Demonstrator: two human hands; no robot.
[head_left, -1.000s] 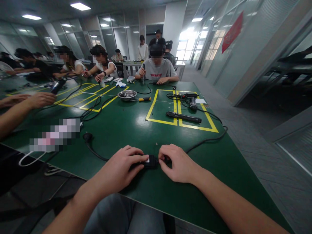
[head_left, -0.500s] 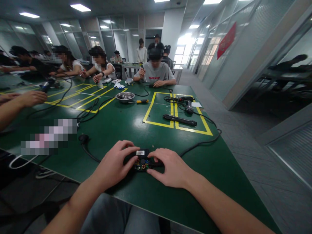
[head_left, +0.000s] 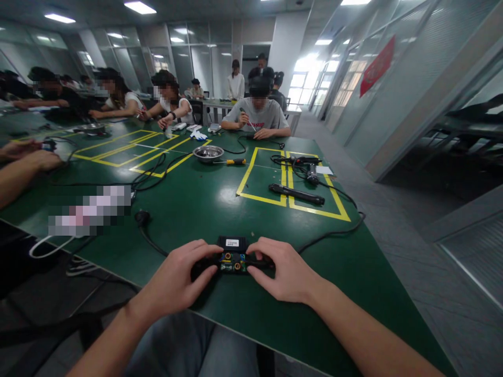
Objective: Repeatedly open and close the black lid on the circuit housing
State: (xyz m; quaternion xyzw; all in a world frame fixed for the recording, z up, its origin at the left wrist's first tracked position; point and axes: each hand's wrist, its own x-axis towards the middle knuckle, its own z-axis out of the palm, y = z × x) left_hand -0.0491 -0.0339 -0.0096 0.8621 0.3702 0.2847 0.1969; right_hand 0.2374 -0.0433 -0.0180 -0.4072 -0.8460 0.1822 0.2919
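Observation:
A small black power adapter [head_left: 232, 255] lies near the front edge of the green table [head_left: 204, 204], its lid tipped back so a circuit board with orange and green parts shows. My left hand [head_left: 177, 281] grips its left end with curled fingers. My right hand [head_left: 283, 270] grips its right end the same way. A black cable [head_left: 334, 228] runs from the adapter off to the right.
Yellow tape boxes hold a long black tool [head_left: 296, 194] and a corded tool [head_left: 310, 170]. A metal bowl [head_left: 208, 153] and a yellow-handled screwdriver [head_left: 232, 162] lie mid-table. A black plug [head_left: 142, 217] and cables lie left. Several people work at the far and left sides.
The adapter's lid has come open and tipped back, baring the circuit board. Both hands slid to its two ends. The view shifted slightly.

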